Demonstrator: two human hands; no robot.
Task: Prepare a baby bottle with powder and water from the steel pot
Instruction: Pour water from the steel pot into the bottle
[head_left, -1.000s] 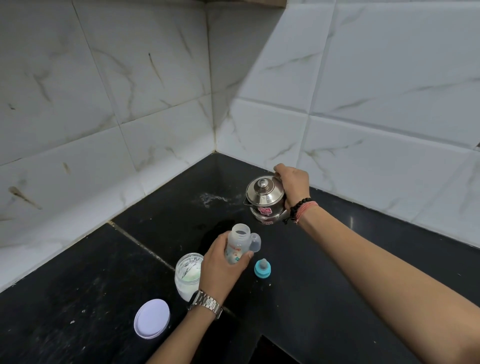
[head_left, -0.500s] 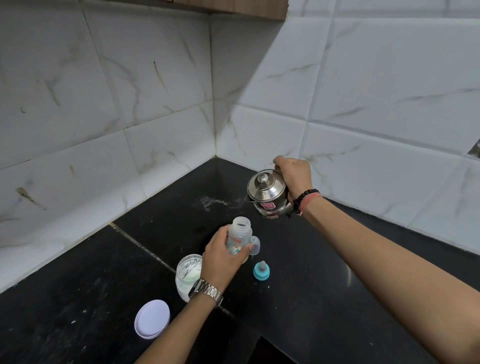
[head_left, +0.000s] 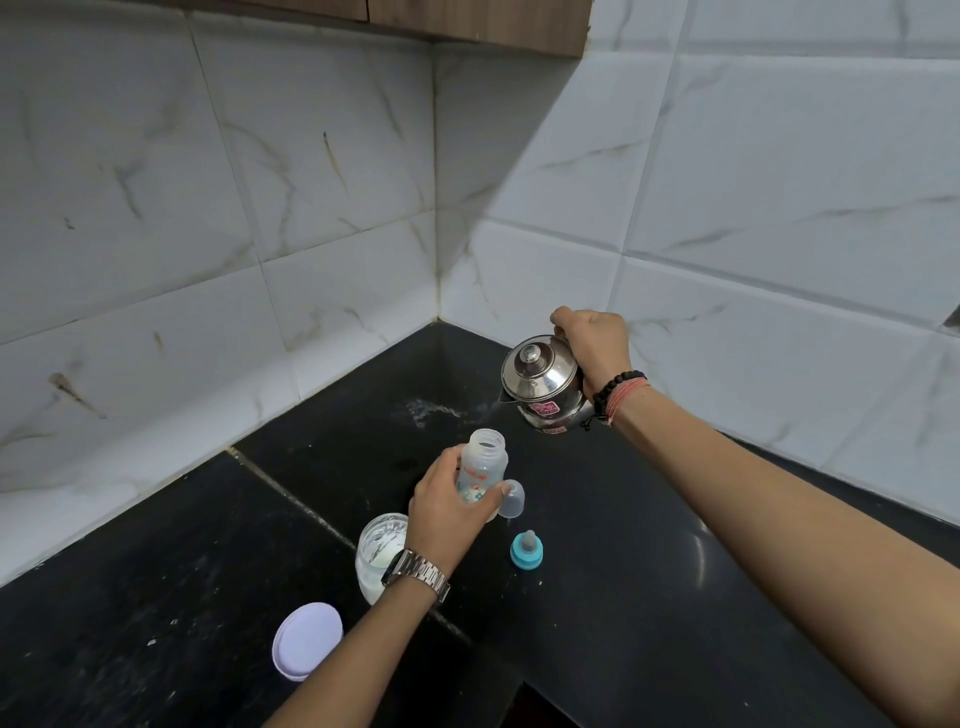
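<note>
Two hands grip bottle (head_left: 482, 467) and pot (head_left: 540, 382); jar (head_left: 382, 545), nipple (head_left: 527, 551), cap (head_left: 511, 498) nearby.

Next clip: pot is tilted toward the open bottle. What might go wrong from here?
1. The steel pot spout is offset from the narrow-mouthed bottle, so water may splash onto the counter.
2. The pot's lid looks unsecured; tilting further may drop it.
3. The left hand holds the bottle aloft, so it may wobble.

Steel pot (head_left: 540, 382): polished, mirror-glossy metal. Baby bottle (head_left: 483, 465): translucent smooth plastic. Surface (head_left: 649, 571): glossy black stone, speckled. Wall tiles (head_left: 311, 156): glossy marble-look ceramic.
</note>
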